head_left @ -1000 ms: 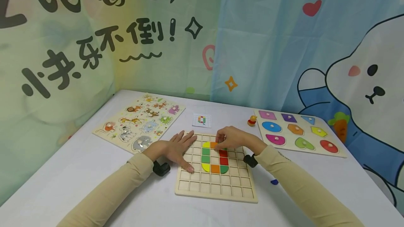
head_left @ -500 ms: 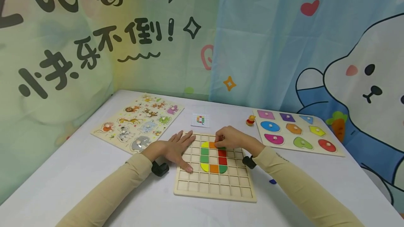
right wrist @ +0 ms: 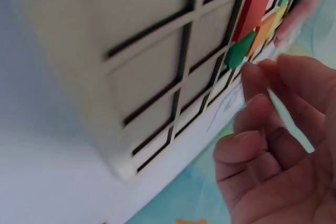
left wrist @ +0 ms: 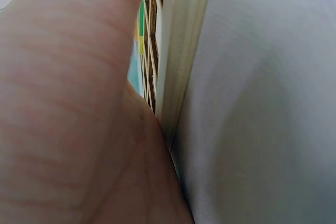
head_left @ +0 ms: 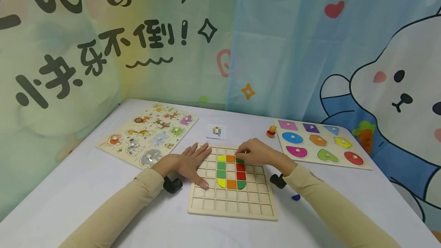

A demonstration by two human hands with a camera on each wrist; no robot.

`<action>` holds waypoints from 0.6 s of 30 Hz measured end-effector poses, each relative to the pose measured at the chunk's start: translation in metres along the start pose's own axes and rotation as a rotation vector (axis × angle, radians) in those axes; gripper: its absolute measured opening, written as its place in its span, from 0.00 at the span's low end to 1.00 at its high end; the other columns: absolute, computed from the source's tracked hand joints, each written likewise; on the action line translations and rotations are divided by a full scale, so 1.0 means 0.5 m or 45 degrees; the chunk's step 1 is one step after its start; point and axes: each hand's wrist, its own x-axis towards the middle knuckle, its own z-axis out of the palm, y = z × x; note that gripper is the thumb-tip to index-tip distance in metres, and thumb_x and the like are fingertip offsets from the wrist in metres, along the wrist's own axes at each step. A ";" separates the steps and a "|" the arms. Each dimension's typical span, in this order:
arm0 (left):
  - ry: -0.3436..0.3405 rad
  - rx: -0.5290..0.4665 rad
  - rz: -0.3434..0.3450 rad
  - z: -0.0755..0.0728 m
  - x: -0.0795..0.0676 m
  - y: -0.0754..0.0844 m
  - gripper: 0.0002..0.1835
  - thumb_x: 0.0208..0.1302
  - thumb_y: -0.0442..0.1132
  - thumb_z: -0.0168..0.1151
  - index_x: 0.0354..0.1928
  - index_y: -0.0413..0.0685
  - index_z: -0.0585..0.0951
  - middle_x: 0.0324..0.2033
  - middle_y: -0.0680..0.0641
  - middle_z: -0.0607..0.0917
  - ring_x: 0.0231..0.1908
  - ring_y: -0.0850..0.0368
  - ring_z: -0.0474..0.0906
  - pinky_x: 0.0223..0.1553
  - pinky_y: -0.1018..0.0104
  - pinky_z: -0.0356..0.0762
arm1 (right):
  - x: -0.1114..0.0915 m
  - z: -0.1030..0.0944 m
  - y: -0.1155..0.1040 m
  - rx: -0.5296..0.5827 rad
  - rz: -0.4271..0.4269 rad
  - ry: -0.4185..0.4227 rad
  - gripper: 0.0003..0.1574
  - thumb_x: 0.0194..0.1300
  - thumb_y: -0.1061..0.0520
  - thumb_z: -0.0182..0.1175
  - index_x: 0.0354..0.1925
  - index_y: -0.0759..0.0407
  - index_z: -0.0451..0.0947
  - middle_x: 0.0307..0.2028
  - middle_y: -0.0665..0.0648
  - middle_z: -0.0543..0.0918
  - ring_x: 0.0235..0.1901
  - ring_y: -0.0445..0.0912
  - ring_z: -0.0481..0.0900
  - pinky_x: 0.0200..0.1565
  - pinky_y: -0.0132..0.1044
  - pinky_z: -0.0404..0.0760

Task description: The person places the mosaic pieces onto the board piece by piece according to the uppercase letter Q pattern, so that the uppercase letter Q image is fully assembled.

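Note:
A wooden grid board (head_left: 234,208) lies on the table with a ring of coloured pieces set into its squares. My left hand (head_left: 186,165) rests with spread fingers on the board's left side; in the left wrist view its skin fills much of the picture beside the board's edge (left wrist: 181,51). At the ring's far right corner, the curled thumb and index finger of my right hand (head_left: 256,152) pinch at the edge of a green rounded piece (right wrist: 239,51). Red pieces (head_left: 240,171) and an orange square (head_left: 230,159) sit beside that corner.
Behind the board lies a small pattern card (head_left: 216,131). An animal puzzle (head_left: 148,133) stands left, a shape puzzle (head_left: 324,144) right, with a small bear figure (head_left: 271,131) beside it. A dark blue piece (head_left: 296,197) lies near the right sleeve (head_left: 330,198).
My right hand has shifted slightly rightward over the board, uncovering more of the far orange square and the green corner piece. My left hand stays in place. The head view has turned slightly right.

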 end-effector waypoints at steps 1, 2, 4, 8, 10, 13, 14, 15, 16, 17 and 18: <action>0.000 -0.001 0.006 0.000 0.001 0.000 0.68 0.48 0.73 0.65 0.78 0.52 0.36 0.77 0.49 0.29 0.75 0.42 0.23 0.74 0.46 0.27 | -0.012 -0.003 0.001 0.007 0.003 0.021 0.11 0.69 0.55 0.60 0.42 0.58 0.87 0.33 0.48 0.86 0.30 0.40 0.73 0.36 0.31 0.76; -0.001 0.001 0.012 -0.001 0.002 0.001 0.68 0.48 0.73 0.65 0.78 0.52 0.36 0.77 0.49 0.29 0.75 0.42 0.23 0.74 0.46 0.27 | -0.026 -0.007 0.004 0.012 0.012 0.041 0.11 0.69 0.55 0.60 0.42 0.58 0.87 0.33 0.48 0.86 0.30 0.40 0.73 0.35 0.30 0.76; -0.002 -0.002 0.017 -0.002 0.003 0.005 0.68 0.48 0.73 0.65 0.78 0.52 0.36 0.77 0.49 0.29 0.75 0.42 0.23 0.74 0.46 0.27 | -0.057 -0.014 0.007 0.025 0.017 0.069 0.11 0.69 0.56 0.60 0.42 0.59 0.86 0.32 0.48 0.85 0.29 0.40 0.72 0.32 0.30 0.75; -0.008 0.002 0.018 -0.005 0.002 0.009 0.67 0.50 0.72 0.65 0.78 0.52 0.36 0.77 0.48 0.29 0.75 0.42 0.24 0.74 0.46 0.28 | -0.126 -0.028 0.011 0.050 0.053 0.045 0.10 0.68 0.57 0.61 0.42 0.60 0.85 0.30 0.46 0.82 0.29 0.40 0.71 0.30 0.29 0.73; -0.010 0.005 0.021 -0.005 0.002 0.006 0.67 0.50 0.72 0.65 0.78 0.52 0.36 0.77 0.48 0.29 0.75 0.42 0.23 0.74 0.46 0.28 | -0.162 -0.032 0.013 0.058 0.088 0.019 0.09 0.67 0.56 0.62 0.42 0.58 0.85 0.31 0.45 0.81 0.30 0.39 0.71 0.30 0.28 0.74; -0.007 -0.001 0.024 -0.005 0.001 0.002 0.67 0.49 0.73 0.65 0.78 0.51 0.36 0.77 0.47 0.29 0.75 0.40 0.24 0.74 0.45 0.28 | -0.215 -0.036 0.021 0.064 0.128 -0.027 0.09 0.65 0.56 0.64 0.43 0.56 0.84 0.32 0.44 0.80 0.31 0.38 0.72 0.30 0.28 0.76; -0.009 0.004 0.021 -0.004 0.002 0.000 0.68 0.49 0.73 0.65 0.78 0.51 0.35 0.77 0.47 0.29 0.75 0.41 0.23 0.74 0.46 0.27 | -0.232 -0.037 0.025 0.062 0.141 -0.046 0.09 0.64 0.55 0.65 0.43 0.55 0.84 0.33 0.44 0.80 0.31 0.38 0.72 0.30 0.28 0.76; -0.014 0.008 0.018 -0.003 0.002 -0.002 0.68 0.48 0.74 0.64 0.78 0.52 0.35 0.77 0.48 0.28 0.75 0.41 0.22 0.74 0.46 0.26 | -0.248 -0.038 0.028 0.060 0.153 -0.068 0.09 0.63 0.55 0.66 0.43 0.54 0.84 0.33 0.44 0.80 0.31 0.38 0.72 0.30 0.28 0.76; -0.018 0.012 0.015 -0.002 0.002 -0.003 0.69 0.48 0.75 0.64 0.78 0.52 0.34 0.77 0.48 0.27 0.75 0.41 0.22 0.74 0.47 0.26 | -0.263 -0.039 0.032 0.071 0.181 -0.094 0.10 0.62 0.55 0.67 0.43 0.53 0.83 0.34 0.44 0.80 0.31 0.38 0.72 0.30 0.28 0.77; -0.022 0.018 0.013 -0.001 0.002 -0.004 0.69 0.48 0.75 0.63 0.78 0.53 0.34 0.76 0.49 0.27 0.75 0.42 0.21 0.74 0.47 0.25 | -0.276 -0.039 0.036 0.084 0.210 -0.120 0.12 0.60 0.55 0.68 0.43 0.52 0.83 0.35 0.45 0.80 0.31 0.38 0.72 0.31 0.28 0.77; -0.022 0.018 0.015 -0.001 0.002 -0.005 0.69 0.47 0.76 0.63 0.78 0.52 0.34 0.76 0.48 0.27 0.75 0.41 0.21 0.74 0.47 0.25 | -0.289 -0.039 0.040 0.097 0.241 -0.146 0.13 0.59 0.55 0.70 0.44 0.52 0.83 0.36 0.45 0.80 0.32 0.39 0.73 0.32 0.28 0.77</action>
